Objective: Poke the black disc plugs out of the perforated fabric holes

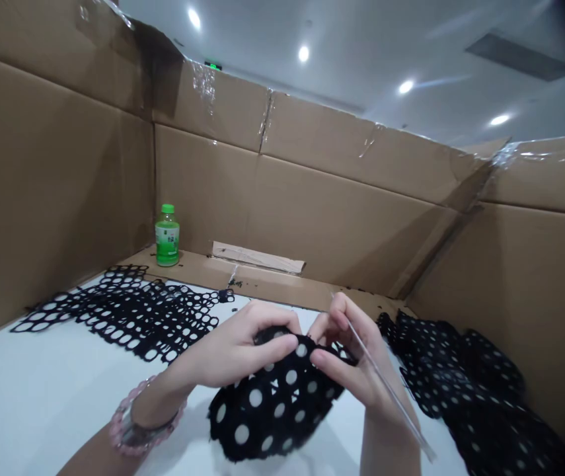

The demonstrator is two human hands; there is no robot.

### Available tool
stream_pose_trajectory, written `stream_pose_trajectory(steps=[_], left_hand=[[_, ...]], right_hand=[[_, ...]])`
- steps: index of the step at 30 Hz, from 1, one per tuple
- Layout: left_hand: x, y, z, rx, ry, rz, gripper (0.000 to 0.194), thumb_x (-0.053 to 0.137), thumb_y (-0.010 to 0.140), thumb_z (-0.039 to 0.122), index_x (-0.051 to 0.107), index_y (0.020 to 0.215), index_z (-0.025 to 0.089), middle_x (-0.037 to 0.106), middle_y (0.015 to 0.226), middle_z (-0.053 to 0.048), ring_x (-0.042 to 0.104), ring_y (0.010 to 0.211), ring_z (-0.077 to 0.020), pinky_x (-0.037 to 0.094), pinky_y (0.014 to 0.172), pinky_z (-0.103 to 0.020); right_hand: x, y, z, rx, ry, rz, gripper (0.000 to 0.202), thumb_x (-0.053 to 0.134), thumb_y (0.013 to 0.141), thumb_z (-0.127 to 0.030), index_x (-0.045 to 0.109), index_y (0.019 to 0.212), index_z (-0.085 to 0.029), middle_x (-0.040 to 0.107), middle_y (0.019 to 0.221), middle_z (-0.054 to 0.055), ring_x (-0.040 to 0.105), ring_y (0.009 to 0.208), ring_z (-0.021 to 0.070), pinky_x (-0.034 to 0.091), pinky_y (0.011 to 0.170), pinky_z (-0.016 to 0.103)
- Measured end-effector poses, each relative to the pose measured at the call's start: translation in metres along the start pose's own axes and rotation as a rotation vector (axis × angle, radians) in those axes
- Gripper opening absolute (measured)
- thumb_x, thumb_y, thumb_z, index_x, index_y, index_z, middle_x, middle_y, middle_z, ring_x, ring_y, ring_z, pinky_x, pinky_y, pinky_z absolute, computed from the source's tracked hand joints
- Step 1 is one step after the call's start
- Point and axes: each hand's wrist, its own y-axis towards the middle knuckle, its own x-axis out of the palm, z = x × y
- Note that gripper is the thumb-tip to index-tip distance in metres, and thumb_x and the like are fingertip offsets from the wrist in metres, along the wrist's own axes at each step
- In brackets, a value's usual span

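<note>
A piece of black fabric with pale round dots point(279, 410) hangs from both hands above the white tabletop. My left hand point(240, 347), a pink beaded bracelet point(131, 413) on its wrist, pinches the fabric's upper edge between thumb and fingers. Close beside it, my right hand point(354, 357) grips the same edge with thumb and fingertips. A thin pale rod point(386, 383) also lies in that hand, slanting down across the palm toward the wrist. Its far tip is hard to make out. The folded part of the fabric between the hands is partly hidden by the fingers.
Black netting with large round holes point(138, 317) lies flat at the left. Heaped at the right is more dotted black fabric point(460, 370). A green bottle point(167, 238) stands in the back left corner. Cardboard walls point(341, 205) enclose the white table point(39, 396), with a cardboard strip point(257, 256) at the back.
</note>
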Motion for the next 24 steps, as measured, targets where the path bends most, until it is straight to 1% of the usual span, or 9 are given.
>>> stream_pose_trajectory(steps=[3, 6, 9, 11, 12, 16, 18, 21, 24], left_hand=[[-0.002, -0.004, 0.006, 0.014, 0.036, -0.011, 0.021, 0.045, 0.090, 0.027, 0.054, 0.074, 0.017, 0.055, 0.071, 0.003, 0.049, 0.071, -0.0122, 0.038, 0.069, -0.020], [0.000, -0.005, 0.009, 0.038, 0.046, -0.003, 0.018, 0.046, 0.089, 0.026, 0.055, 0.076, 0.018, 0.058, 0.075, 0.002, 0.052, 0.075, -0.0131, 0.040, 0.073, -0.021], [0.005, -0.007, 0.010, 0.066, 0.127, 0.191, 0.006, 0.053, 0.085, 0.025, 0.053, 0.083, 0.020, 0.059, 0.084, 0.000, 0.055, 0.081, -0.0154, 0.040, 0.078, -0.024], [0.010, -0.010, 0.012, 0.089, 0.219, 0.325, 0.014, 0.059, 0.082, 0.030, 0.049, 0.079, 0.021, 0.057, 0.079, 0.000, 0.054, 0.074, -0.0163, 0.041, 0.071, -0.026], [0.012, -0.012, 0.013, 0.093, 0.255, 0.335, 0.020, 0.061, 0.081, 0.034, 0.047, 0.075, 0.021, 0.055, 0.073, 0.000, 0.052, 0.069, -0.0159, 0.041, 0.065, -0.025], [0.019, -0.017, 0.022, 0.059, 0.277, 0.105, 0.020, 0.051, 0.089, 0.035, 0.052, 0.075, 0.020, 0.055, 0.068, 0.001, 0.050, 0.061, -0.0130, 0.039, 0.059, -0.023], [0.019, -0.016, 0.024, 0.052, 0.240, 0.063, 0.022, 0.042, 0.093, 0.028, 0.055, 0.077, 0.019, 0.058, 0.070, 0.001, 0.052, 0.063, -0.0120, 0.039, 0.063, -0.022], [0.009, -0.009, 0.015, 0.018, 0.101, 0.080, 0.034, 0.036, 0.095, 0.027, 0.052, 0.067, 0.017, 0.055, 0.061, 0.002, 0.051, 0.057, -0.0101, 0.039, 0.059, -0.020], [-0.006, 0.007, -0.016, -0.055, 0.013, 0.262, 0.035, 0.034, 0.095, 0.031, 0.046, 0.065, 0.017, 0.051, 0.058, 0.003, 0.048, 0.052, -0.0096, 0.038, 0.053, -0.020]], right_hand=[[0.004, 0.001, 0.004, -0.031, 0.095, -0.011, 0.037, 0.069, 0.078, -0.022, 0.032, 0.074, -0.023, 0.060, 0.071, -0.004, 0.046, 0.058, 0.0093, 0.034, 0.054, 0.022], [0.007, 0.000, 0.005, -0.048, 0.237, -0.068, 0.037, 0.068, 0.079, -0.020, 0.032, 0.075, -0.024, 0.060, 0.068, -0.004, 0.046, 0.053, 0.0083, 0.033, 0.049, 0.021], [0.010, -0.003, 0.002, -0.075, 0.213, -0.016, 0.035, 0.066, 0.080, -0.022, 0.032, 0.075, -0.024, 0.057, 0.068, -0.005, 0.044, 0.053, 0.0091, 0.032, 0.048, 0.021], [0.014, -0.006, -0.001, -0.103, 0.104, 0.077, 0.032, 0.064, 0.082, -0.023, 0.032, 0.075, -0.024, 0.055, 0.070, -0.004, 0.042, 0.056, 0.0103, 0.032, 0.050, 0.022], [0.016, -0.008, -0.002, -0.113, 0.053, 0.108, 0.031, 0.062, 0.082, -0.023, 0.032, 0.075, -0.025, 0.054, 0.070, -0.004, 0.041, 0.057, 0.0110, 0.032, 0.051, 0.023], [0.024, -0.014, -0.005, -0.118, -0.002, 0.088, 0.028, 0.055, 0.087, -0.022, 0.030, 0.076, -0.025, 0.050, 0.071, -0.003, 0.036, 0.057, 0.0119, 0.028, 0.049, 0.025], [0.025, -0.016, -0.007, -0.130, 0.009, 0.082, 0.026, 0.052, 0.088, -0.023, 0.029, 0.076, -0.025, 0.045, 0.068, -0.004, 0.032, 0.056, 0.0119, 0.026, 0.049, 0.025], [0.017, -0.023, -0.010, -0.132, 0.034, 0.159, 0.025, 0.052, 0.087, -0.027, 0.030, 0.075, -0.024, 0.036, 0.064, -0.004, 0.028, 0.054, 0.0123, 0.024, 0.048, 0.026], [0.001, -0.031, -0.015, -0.135, 0.078, 0.287, 0.024, 0.054, 0.084, -0.030, 0.032, 0.077, -0.025, 0.032, 0.062, -0.004, 0.026, 0.054, 0.0134, 0.022, 0.048, 0.027]])
